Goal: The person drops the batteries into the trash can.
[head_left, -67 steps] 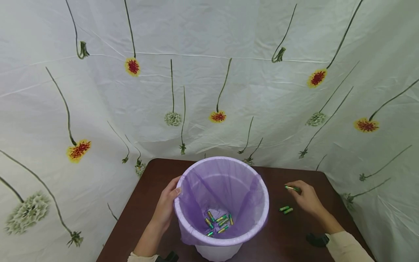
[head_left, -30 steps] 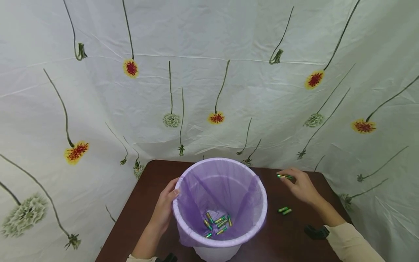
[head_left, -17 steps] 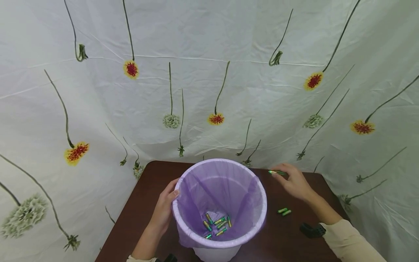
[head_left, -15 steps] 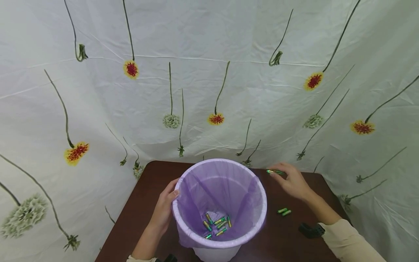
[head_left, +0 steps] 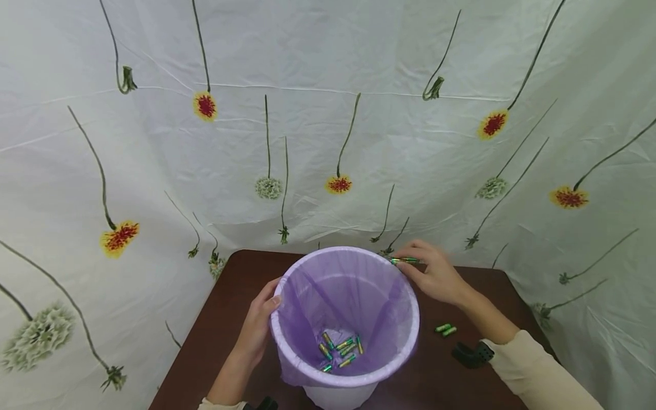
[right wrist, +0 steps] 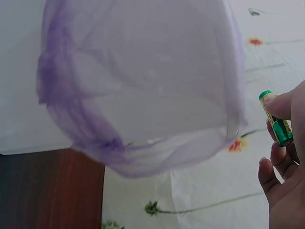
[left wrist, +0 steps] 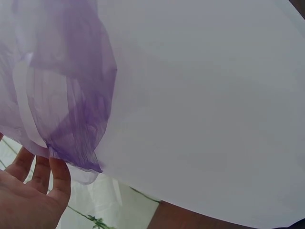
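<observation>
A white trash bin [head_left: 340,396] lined with a thin purple trash bag [head_left: 353,285] stands at the middle of the table. Several green and gold batteries [head_left: 347,361] lie at its bottom. My left hand [head_left: 256,322] grips the bin's left rim, thumb over the edge; the left wrist view shows its fingers [left wrist: 59,176] against the outside of the bag. Close by the rim's far right side, my right hand [head_left: 433,273] pinches a battery [right wrist: 275,119] between thumb and fingers. Two more batteries [head_left: 446,329] lie side by side on the table, right of the bin.
The dark brown table [head_left: 435,381] has rounded far corners. A white cloth [head_left: 318,136] printed with flowers hangs behind it and along both sides. Black straps [head_left: 471,354] sit at the wrists.
My right hand has carried the battery from over the table's right part leftward to the bin's far right rim. The left hand keeps its hold, and the two table batteries stay put.
</observation>
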{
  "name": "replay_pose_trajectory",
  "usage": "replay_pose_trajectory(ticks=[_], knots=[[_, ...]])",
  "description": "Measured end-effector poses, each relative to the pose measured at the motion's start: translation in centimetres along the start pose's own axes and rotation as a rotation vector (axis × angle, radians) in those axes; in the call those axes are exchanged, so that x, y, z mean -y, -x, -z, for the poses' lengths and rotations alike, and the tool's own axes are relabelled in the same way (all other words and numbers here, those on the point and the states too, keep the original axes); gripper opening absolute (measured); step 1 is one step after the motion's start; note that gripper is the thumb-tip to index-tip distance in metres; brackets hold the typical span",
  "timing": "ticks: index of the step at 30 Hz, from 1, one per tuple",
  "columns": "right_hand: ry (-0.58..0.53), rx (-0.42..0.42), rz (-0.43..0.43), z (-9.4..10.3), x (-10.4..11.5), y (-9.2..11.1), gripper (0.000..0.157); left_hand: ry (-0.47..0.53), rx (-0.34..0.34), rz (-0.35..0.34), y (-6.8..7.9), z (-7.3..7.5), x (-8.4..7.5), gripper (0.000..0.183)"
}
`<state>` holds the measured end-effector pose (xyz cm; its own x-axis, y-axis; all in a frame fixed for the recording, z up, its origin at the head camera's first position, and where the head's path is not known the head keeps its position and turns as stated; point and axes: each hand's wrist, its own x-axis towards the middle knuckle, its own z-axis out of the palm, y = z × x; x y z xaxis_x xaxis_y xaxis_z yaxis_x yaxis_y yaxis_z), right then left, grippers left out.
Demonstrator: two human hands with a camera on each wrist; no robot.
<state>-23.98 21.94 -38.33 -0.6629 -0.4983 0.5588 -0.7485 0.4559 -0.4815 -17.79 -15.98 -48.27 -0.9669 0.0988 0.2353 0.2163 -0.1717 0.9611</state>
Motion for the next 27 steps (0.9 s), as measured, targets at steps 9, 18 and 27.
replay_pose_trajectory(ticks=[9,18,27], knots=[[-0.019,0.1,0.136,-1.4,2.2,-2.9,0.02,0.011,0.001,-0.013,-0.1,-0.4,-0.3,0.042],[-0.029,0.144,0.17,-2.3,3.4,-4.3,0.023,0.013,-0.006,-0.005,0.0,-0.2,-0.3,0.042],[-0.046,0.076,0.168,-1.6,3.1,-4.5,0.034,-0.001,-0.029,0.007,0.2,-0.2,-0.3,0.042]])
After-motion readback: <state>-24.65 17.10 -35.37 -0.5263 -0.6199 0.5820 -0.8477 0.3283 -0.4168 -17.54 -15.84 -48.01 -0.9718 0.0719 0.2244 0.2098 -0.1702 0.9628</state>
